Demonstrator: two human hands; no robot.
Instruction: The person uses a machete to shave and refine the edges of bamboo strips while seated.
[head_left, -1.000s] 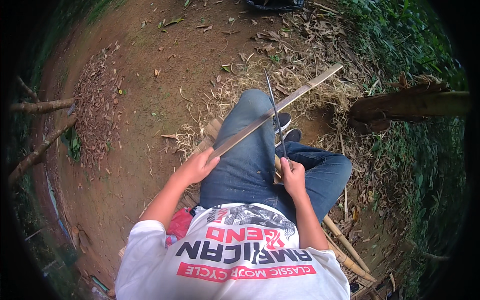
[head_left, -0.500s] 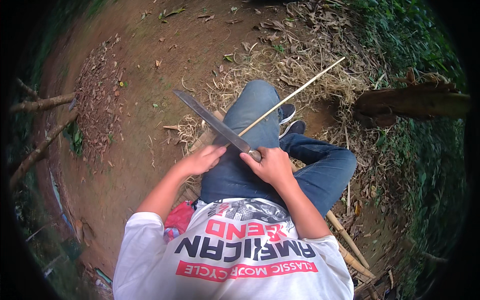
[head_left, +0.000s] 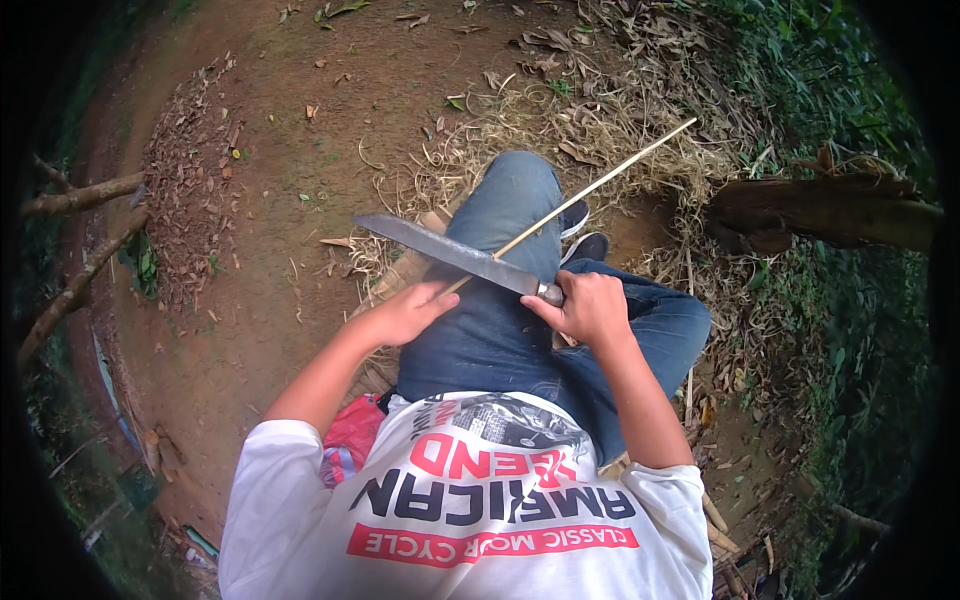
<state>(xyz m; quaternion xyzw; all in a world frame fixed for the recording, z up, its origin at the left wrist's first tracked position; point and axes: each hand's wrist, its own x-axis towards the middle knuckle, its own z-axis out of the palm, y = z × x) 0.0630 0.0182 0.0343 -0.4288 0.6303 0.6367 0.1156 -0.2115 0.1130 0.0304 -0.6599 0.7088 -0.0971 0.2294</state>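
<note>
A long machete (head_left: pixel 432 242) lies across my raised thigh, its broad grey blade aimed to the far left. My right hand (head_left: pixel 592 305) is closed round the machete's short handle. Under the blade runs a thin pale stick (head_left: pixel 598 185), apparently split bamboo, slanting away to the far right. The near end of the stick is pinched in my left hand (head_left: pixel 408 310), beside the blade. Blade and stick cross just above my jeans (head_left: pixel 507 200); the exact point of contact is hard to make out.
Curly pale shavings (head_left: pixel 470 150) litter the brown soil beyond my knee. A thick log (head_left: pixel 830 212) lies at the right, before green plants. Bare branches (head_left: pixel 85 265) stick in from the left. A red and pink cloth (head_left: pixel 352 435) sits by my left hip.
My right hand has moved to the right and slightly away from me, drawing the machete along. The blade now lies flatter across the stick; my left hand has barely shifted.
</note>
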